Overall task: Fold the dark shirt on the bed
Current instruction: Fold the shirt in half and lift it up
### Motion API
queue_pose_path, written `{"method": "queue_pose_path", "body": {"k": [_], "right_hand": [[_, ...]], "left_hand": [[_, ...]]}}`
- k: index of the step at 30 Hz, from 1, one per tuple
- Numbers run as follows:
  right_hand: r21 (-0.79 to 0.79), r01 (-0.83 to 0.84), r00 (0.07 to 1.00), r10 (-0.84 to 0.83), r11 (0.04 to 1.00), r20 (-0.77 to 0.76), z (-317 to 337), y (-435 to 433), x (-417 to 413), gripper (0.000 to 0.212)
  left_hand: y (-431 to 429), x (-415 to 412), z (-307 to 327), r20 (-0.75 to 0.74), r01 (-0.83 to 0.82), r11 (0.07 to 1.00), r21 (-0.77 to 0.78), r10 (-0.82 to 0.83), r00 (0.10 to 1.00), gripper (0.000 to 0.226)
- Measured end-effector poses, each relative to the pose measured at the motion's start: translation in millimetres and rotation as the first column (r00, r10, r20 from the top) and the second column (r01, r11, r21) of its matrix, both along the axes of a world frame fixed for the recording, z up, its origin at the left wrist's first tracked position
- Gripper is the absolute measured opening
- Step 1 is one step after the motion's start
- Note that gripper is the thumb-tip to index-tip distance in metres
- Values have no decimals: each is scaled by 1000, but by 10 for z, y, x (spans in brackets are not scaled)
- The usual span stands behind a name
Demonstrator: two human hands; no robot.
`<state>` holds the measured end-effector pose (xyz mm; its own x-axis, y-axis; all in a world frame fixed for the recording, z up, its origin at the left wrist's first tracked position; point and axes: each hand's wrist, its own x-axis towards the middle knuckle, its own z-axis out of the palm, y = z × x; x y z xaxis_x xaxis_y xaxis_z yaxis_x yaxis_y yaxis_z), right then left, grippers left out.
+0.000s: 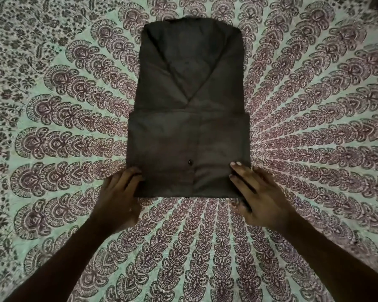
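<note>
Evenly, the left hand [120, 192] and right hand [260, 192] each pinch a near corner of the dark shirt [188, 94], whose long axis runs straight away from them up the bed [52, 105].

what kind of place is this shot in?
Most likely a bedroom, on a bed, though no walls show. A printed bedspread fills the view, a half-folded dark shirt lies flat on it, left hand and right hand at its near corners.

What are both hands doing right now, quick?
Left hand: fingertips hidden at the near-left edge of the folded dark cloth shirt; grip cannot be told.
Right hand: seems to pinch the shirt's near-right corner.
</note>
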<state>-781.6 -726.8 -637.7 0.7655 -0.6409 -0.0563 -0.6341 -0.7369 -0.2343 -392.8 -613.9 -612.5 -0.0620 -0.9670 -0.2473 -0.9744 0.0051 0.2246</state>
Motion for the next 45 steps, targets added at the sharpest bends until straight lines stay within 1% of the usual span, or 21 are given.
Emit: {"method": "queue_pose_path", "body": {"k": [3, 7, 9, 11, 12, 15, 16, 18, 19, 22, 26, 28, 31, 33, 35, 37, 39, 40, 42, 44, 45], "right_hand": [[-58, 39, 999, -38, 998, 11, 36, 3, 66, 54], [-32, 222, 952, -209, 975, 224, 291, -138, 278, 40], [65, 311, 892, -314, 948, 326, 486, -264, 357, 42], [207, 378, 806, -430, 903, 407, 693, -456, 449, 45], [260, 393, 762, -470, 882, 445, 777, -564, 501, 42], [316, 439, 636, -539, 841, 552, 1016, -1067, 720, 30], [314, 466, 600, -557, 827, 575, 1067, -1268, 794, 28], [270, 532, 546, -569, 802, 615, 1116, -1688, 921, 25], [245, 557, 535, -568, 794, 625, 1127, -1901, 990, 24], [192, 591, 546, -564, 784, 620, 1098, -2493, 1158, 19], [215, 604, 540, -592, 768, 598, 1062, -3160, 1379, 23], [189, 607, 572, -589, 772, 571, 1051, -3450, 1478, 17], [149, 620, 642, -607, 770, 468, 1010, -3865, 1576, 26], [151, 658, 636, -652, 737, 412, 933, -4079, 1590, 27], [229, 690, 579, -713, 687, 394, 860, -4228, 1627, 32], [283, 737, 542, -786, 614, 297, 790, -4283, 1684, 34], [191, 792, 560, -815, 580, 149, 685, -4203, 1728, 38], [120, 785, 595, -793, 608, 128, 624, -4105, 1752, 41], [29, 669, 728, -662, 743, 178, 486, -3821, 1823, 47], [29, 490, 862, -489, 871, 135, 303, -3498, 1885, 58], [49, 439, 893, -441, 897, 86, 189, -3341, 1886, 64]], "left_hand": [[12, 42, -9, -65, -51, 999, -4, 51, 997, 52], [-216, 75, 202, -186, -113, 988, -101, 92, 978, 38], [-434, 122, 399, -311, -184, 971, -154, 130, 942, 32], [-721, 190, 611, -430, -297, 924, -243, 172, 886, 19], [-861, 213, 695, -477, -346, 893, -288, 180, 860, 17], [-1403, 335, 886, -498, -401, 828, -393, 175, 850, 7], [-1609, 381, 921, -508, -408, 822, -398, 173, 844, 9], [-2020, 450, 997, -528, -394, 826, -404, 141, 837, 34], [-2206, 486, 1024, -511, -368, 831, -417, 121, 851, 38], [-2716, 582, 991, -431, -298, 860, -415, 103, 897, 38], [-3282, 562, 924, -447, -412, 843, -345, 238, 862, 40], [-3541, 538, 884, -406, -430, 855, -289, 298, 864, 42], [-3892, 553, 819, -371, -422, 877, -230, 322, 871, 49], [-4100, 570, 742, -338, -415, 886, -205, 334, 880, 51], [-4267, 547, 641, -267, -447, 883, -141, 401, 876, 51], [-4296, 482, 517, -162, -474, 873, -113, 455, 876, 54], [-4184, 390, 364, -136, -404, 900, -165, 385, 913, 59], [-4082, 337, 277, -141, -333, 924, -187, 310, 940, 63], [-3823, 233, 91, -127, -215, 963, -161, 196, 972, 71], [-3537, 133, -111, -92, -198, 975, -102, 189, 978, 78], [-3403, 88, -198, -67, -199, 975, -97, 193, 979, 80]]}}
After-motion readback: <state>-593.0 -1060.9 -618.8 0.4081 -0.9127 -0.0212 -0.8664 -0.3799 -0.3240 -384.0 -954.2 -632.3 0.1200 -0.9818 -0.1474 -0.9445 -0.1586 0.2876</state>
